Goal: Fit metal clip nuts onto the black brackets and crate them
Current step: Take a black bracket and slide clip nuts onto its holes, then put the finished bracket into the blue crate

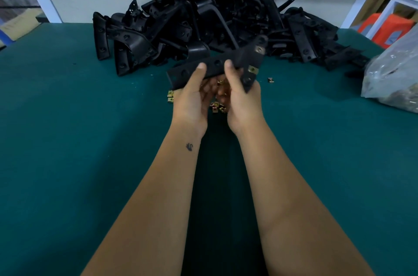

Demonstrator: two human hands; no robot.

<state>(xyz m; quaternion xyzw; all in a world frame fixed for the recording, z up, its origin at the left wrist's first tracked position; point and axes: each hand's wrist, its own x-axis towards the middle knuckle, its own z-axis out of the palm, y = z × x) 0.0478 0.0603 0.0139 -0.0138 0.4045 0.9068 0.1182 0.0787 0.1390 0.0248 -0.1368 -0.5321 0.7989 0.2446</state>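
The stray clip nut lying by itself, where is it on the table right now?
In the head view, the lone clip nut lies on the green table, just right of the right hand and the held bracket, in front of the bracket pile.

- Dim, cool light is falling from above on the green table (67, 140).
- Forearm shadows are darkening its centre (between the wrists).
- Edges are bowing outward; the black bracket pile (203, 20) is losing detail.

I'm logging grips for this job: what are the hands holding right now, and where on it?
Both hands grip one black bracket: the left hand near its long arm's middle, the right hand beside the bend.
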